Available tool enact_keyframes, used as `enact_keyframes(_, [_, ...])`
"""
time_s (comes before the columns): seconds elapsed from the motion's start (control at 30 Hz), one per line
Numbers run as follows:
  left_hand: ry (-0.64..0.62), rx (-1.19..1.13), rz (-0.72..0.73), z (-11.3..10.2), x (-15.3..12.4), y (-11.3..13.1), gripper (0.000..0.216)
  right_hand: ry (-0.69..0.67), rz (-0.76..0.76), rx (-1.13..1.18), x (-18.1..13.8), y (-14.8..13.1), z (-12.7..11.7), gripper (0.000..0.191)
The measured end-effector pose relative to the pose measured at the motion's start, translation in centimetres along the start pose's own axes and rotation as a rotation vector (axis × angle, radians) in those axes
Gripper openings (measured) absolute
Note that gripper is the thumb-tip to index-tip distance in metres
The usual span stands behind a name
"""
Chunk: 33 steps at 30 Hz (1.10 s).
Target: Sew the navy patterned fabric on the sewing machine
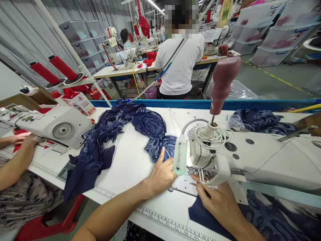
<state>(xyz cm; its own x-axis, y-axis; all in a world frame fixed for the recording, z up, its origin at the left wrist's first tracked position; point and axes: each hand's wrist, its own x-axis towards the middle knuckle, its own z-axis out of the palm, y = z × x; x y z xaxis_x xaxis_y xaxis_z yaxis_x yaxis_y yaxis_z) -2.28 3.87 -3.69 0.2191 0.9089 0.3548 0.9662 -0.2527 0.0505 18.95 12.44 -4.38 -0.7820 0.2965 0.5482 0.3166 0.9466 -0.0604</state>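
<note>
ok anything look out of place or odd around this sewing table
Yes: a pink-handled tool, perhaps a screwdriver or awl, stands upright atop the sewing machine, amid loosely coiled white cord; an odd perch for a tool. At left, navy fabric droops over the front edge of the table.

Worktop [127, 160], layout: ruler strip [160, 217] along near edge.
Right end: sewing machine [271, 160]; on top of its left end, cord coil [197, 134], with screwdriver [224, 85] standing out of its middle. Behind machine, toward far edge: cloth bundle [260, 122]. Before machine, at near right corner: cloth length [273, 214].
Centre: cup piece [164, 145], left of machine. Left of it: cloth heap [100, 144], running from far edge to near edge and hanging over the latter.
Left end: second machine [66, 129]; behind it, carton [81, 103] and thread cones [45, 73] on a stand.
Beyond far edge: seated person [178, 67] at another worktop [120, 69].
</note>
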Motion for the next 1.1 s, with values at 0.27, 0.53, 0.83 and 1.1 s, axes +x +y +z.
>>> enact_keyframes(0.27, [0.035, -0.008, 0.014, -1.0, -0.1, -0.1, 0.024, 0.071, 0.095, 0.068, 0.4, -0.4, -0.2, 0.031])
enact_keyframes(0.53, [0.022, -0.014, -0.013, -0.7, 0.0, -0.3, 0.036, 0.189, 0.14, 0.147, 0.6, -0.2, -0.6, 0.019])
enact_keyframes(0.83, [-0.001, -0.037, -0.018, -0.8, 0.1, -0.6, 0.048, 0.185, 0.221, 0.121, 0.7, 1.0, -0.3, 0.019])
enact_keyframes(1.1, [0.008, -0.122, -0.007, -0.4, -0.5, -0.8, 0.055, 0.181, 0.214, 0.127, 0.8, 0.8, -0.2, 0.018])
